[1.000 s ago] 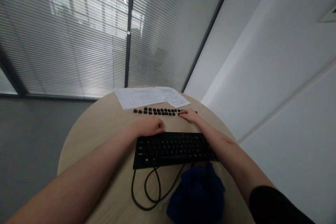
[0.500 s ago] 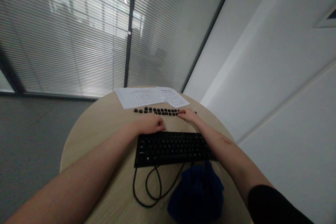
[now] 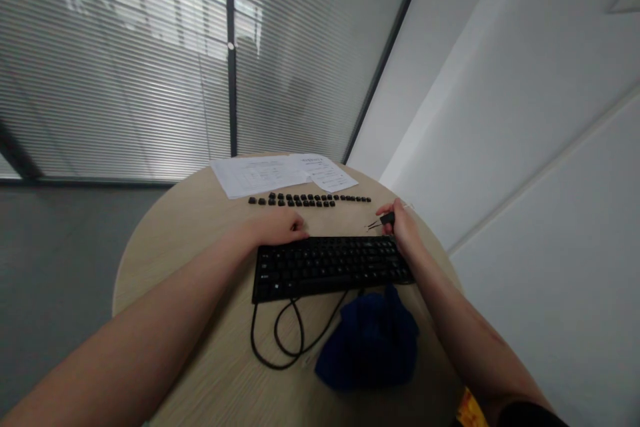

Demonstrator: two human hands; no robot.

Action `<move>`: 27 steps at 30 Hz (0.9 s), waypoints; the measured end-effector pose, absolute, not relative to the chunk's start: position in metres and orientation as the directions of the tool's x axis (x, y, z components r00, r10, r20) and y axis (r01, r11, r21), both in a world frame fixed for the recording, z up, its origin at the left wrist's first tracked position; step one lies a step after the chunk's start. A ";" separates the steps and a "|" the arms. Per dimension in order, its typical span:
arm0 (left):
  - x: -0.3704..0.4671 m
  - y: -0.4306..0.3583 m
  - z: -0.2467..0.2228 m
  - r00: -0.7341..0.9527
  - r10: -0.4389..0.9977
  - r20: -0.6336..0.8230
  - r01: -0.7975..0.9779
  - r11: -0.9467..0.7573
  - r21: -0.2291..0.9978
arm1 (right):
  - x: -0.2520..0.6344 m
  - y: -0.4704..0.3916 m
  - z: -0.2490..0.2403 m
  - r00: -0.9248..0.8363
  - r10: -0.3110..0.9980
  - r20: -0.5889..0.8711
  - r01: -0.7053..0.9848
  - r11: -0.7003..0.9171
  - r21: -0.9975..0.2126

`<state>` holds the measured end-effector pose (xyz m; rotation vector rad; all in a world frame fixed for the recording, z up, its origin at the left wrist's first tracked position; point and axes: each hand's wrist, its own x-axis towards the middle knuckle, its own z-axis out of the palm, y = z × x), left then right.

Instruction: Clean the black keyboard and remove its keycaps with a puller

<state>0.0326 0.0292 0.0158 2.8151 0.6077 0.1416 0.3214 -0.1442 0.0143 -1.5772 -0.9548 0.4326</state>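
A black keyboard (image 3: 330,267) lies in front of me on the round table. At its far left edge rests my left hand (image 3: 280,225), fingers curled in; whatever they may hold is hidden. My right hand (image 3: 400,220) is by the keyboard's far right corner, closed around the black handle of a keycap puller (image 3: 386,219). The puller's thin wire prongs point left above the table, with no cap visible between them. Beyond both hands, several loose black keycaps (image 3: 305,200) stand in two rows.
Printed sheets of paper (image 3: 260,173) lie at the back of the wooden table (image 3: 170,233). On the near side are a looped black cable (image 3: 280,365) and a crumpled dark blue cloth (image 3: 370,343). A white wall (image 3: 525,147) rises to the right.
My right hand has drawn back from the keycap rows to the right, and the keycap puller now shows in it. My left hand stays by the keyboard's far edge. The view has shifted slightly.
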 end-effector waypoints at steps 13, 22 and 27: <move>0.030 0.036 0.009 0.909 0.416 -0.008 0.392 -0.849 0.354 | 0.310 -0.148 -0.012 0.308 0.950 0.041 0.082 0.016 -0.997; 0.030 0.036 0.010 0.904 0.424 -0.057 0.415 -0.837 0.357 | 0.302 -0.140 -0.023 0.274 0.954 0.120 0.352 0.017 -0.936; 0.031 0.037 0.008 0.902 0.426 -0.069 0.421 -0.835 0.354 | 0.304 -0.139 -0.022 0.182 0.978 0.100 0.379 0.024 -0.925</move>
